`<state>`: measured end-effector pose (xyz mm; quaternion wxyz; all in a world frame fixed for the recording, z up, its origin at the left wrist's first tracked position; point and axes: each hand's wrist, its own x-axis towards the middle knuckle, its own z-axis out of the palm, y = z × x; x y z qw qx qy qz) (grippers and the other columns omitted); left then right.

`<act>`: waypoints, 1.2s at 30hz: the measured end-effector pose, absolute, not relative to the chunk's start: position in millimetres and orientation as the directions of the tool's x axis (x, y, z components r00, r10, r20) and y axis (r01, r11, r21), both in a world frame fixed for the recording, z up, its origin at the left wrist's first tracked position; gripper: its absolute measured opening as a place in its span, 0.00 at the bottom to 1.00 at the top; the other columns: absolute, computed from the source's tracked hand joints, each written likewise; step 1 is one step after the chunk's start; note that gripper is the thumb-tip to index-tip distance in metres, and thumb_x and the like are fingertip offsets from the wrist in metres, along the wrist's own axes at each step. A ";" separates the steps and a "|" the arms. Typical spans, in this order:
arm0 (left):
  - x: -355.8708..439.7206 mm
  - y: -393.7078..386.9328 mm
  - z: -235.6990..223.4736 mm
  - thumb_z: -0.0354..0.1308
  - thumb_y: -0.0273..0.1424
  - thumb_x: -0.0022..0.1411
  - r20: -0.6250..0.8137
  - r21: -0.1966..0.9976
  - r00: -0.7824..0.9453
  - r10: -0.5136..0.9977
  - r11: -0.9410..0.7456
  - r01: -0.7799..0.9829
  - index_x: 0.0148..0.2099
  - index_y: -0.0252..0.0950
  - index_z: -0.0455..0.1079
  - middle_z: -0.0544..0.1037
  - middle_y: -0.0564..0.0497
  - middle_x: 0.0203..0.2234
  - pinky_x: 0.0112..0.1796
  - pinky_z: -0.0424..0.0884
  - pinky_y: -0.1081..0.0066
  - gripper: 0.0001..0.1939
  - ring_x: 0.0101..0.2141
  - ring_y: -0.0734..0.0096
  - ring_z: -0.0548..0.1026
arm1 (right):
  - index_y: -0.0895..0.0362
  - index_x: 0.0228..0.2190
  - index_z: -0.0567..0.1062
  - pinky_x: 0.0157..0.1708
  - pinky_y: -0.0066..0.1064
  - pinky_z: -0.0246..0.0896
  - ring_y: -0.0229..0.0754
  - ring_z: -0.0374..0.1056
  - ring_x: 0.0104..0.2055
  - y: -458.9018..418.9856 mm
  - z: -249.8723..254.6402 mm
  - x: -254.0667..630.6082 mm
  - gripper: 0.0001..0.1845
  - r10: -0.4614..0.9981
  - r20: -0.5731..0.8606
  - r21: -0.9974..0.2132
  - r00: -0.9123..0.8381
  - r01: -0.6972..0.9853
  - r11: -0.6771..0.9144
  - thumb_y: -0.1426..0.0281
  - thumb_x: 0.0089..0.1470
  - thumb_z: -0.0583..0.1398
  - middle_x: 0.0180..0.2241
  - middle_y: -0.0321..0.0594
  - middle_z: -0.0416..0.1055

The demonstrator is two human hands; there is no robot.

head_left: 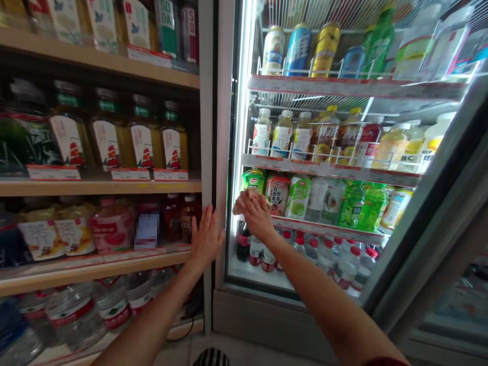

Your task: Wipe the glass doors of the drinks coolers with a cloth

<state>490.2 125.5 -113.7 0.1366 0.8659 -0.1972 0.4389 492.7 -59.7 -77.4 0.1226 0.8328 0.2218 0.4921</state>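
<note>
My right hand (259,216) is closed on a crumpled pinkish cloth (244,200) at the left end of a refrigerator shelf. Right behind it stand a green drink carton (253,179) and a red-and-black one (278,194). The price strip (328,229) of that shelf runs just beside my wrist. My left hand (206,235) lies with fingers stretched out against the upright post (208,168) between the wooden shelves and the refrigerator. It holds nothing.
The refrigerator door (430,193) stands open on the right. Wire-railed shelves hold cans (299,50) and tea bottles (282,133); red-capped bottles (348,267) fill the bottom. On the left, wooden shelves (102,188) carry bottles and large water jugs (76,315). A cable (185,333) lies low.
</note>
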 end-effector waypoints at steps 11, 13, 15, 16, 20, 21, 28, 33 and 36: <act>500.8 147.7 -96.7 0.44 0.34 0.61 0.856 0.012 0.473 -0.210 -0.905 -0.425 0.65 0.31 0.40 0.47 0.38 0.62 0.58 0.42 0.48 0.32 0.62 0.58 0.45 | 0.54 0.57 0.56 0.60 0.51 0.35 0.49 0.47 0.62 -32.3 -45.0 510.9 0.27 0.563 0.727 0.464 0.392 0.323 -0.825 0.73 0.55 0.50 0.62 0.42 0.48; 500.5 145.4 -91.4 0.44 0.34 0.61 0.859 0.002 0.465 -0.216 -0.905 -0.425 0.65 0.31 0.40 0.47 0.38 0.62 0.58 0.42 0.49 0.32 0.62 0.58 0.45 | 0.55 0.57 0.55 0.60 0.51 0.34 0.49 0.43 0.63 -32.5 -39.7 510.3 0.27 0.507 0.773 0.424 0.382 0.284 -0.860 0.73 0.56 0.50 0.62 0.42 0.48; 500.3 143.1 -85.8 0.44 0.34 0.61 0.860 -0.009 0.457 -0.227 -0.903 -0.430 0.65 0.31 0.41 0.47 0.39 0.62 0.58 0.42 0.49 0.32 0.62 0.58 0.46 | 0.56 0.57 0.57 0.60 0.49 0.36 0.48 0.45 0.62 -35.0 -37.8 509.0 0.26 0.584 0.721 0.491 0.372 0.321 -0.810 0.73 0.56 0.50 0.61 0.42 0.51; 500.3 142.2 -82.8 0.44 0.34 0.61 0.860 -0.013 0.454 -0.231 -0.901 -0.433 0.65 0.31 0.40 0.47 0.39 0.62 0.58 0.42 0.49 0.32 0.62 0.58 0.46 | 0.55 0.56 0.58 0.60 0.48 0.38 0.47 0.49 0.61 -36.7 -35.8 508.7 0.25 0.643 0.675 0.541 0.363 0.350 -0.765 0.73 0.56 0.50 0.60 0.42 0.53; 501.1 139.3 -68.0 0.44 0.35 0.61 0.872 -0.016 0.433 -0.226 -0.899 -0.437 0.65 0.32 0.40 0.47 0.39 0.62 0.58 0.43 0.48 0.32 0.62 0.57 0.47 | 0.53 0.56 0.58 0.60 0.50 0.37 0.48 0.51 0.60 -41.0 -8.2 511.8 0.25 0.624 0.697 0.543 0.352 0.309 -0.781 0.72 0.56 0.50 0.61 0.41 0.52; 501.2 138.3 -63.9 0.44 0.34 0.61 0.876 -0.015 0.429 -0.223 -0.900 -0.436 0.65 0.31 0.40 0.47 0.39 0.62 0.58 0.43 0.48 0.32 0.62 0.56 0.47 | 0.53 0.57 0.57 0.60 0.51 0.36 0.49 0.48 0.61 -40.9 0.1 512.9 0.26 0.557 0.756 0.490 0.345 0.266 -0.830 0.72 0.56 0.49 0.61 0.41 0.51; 496.8 125.5 -38.6 0.43 0.34 0.61 0.880 -0.012 0.417 -0.226 -0.890 -0.455 0.64 0.31 0.43 0.48 0.38 0.62 0.58 0.43 0.49 0.31 0.61 0.56 0.48 | 0.54 0.55 0.60 0.61 0.47 0.39 0.46 0.51 0.59 -53.2 -2.8 500.5 0.25 0.699 0.637 0.614 0.323 0.335 -0.715 0.72 0.55 0.52 0.59 0.41 0.55; 495.2 109.8 -24.9 0.44 0.35 0.61 0.891 -0.016 0.394 -0.227 -0.882 -0.470 0.64 0.31 0.42 0.47 0.39 0.62 0.58 0.43 0.49 0.32 0.62 0.56 0.47 | 0.52 0.56 0.58 0.60 0.52 0.33 0.49 0.47 0.62 -83.8 23.4 488.1 0.27 0.473 0.814 0.438 0.339 0.177 -0.881 0.73 0.55 0.53 0.61 0.42 0.51; 493.6 96.0 -19.4 0.45 0.34 0.61 0.896 -0.033 0.372 -0.242 -0.872 -0.489 0.64 0.31 0.43 0.48 0.39 0.62 0.58 0.42 0.49 0.32 0.62 0.57 0.47 | 0.52 0.56 0.59 0.60 0.52 0.31 0.49 0.41 0.64 -103.4 23.7 476.9 0.25 0.431 0.846 0.416 0.314 0.117 -0.902 0.71 0.55 0.52 0.61 0.41 0.50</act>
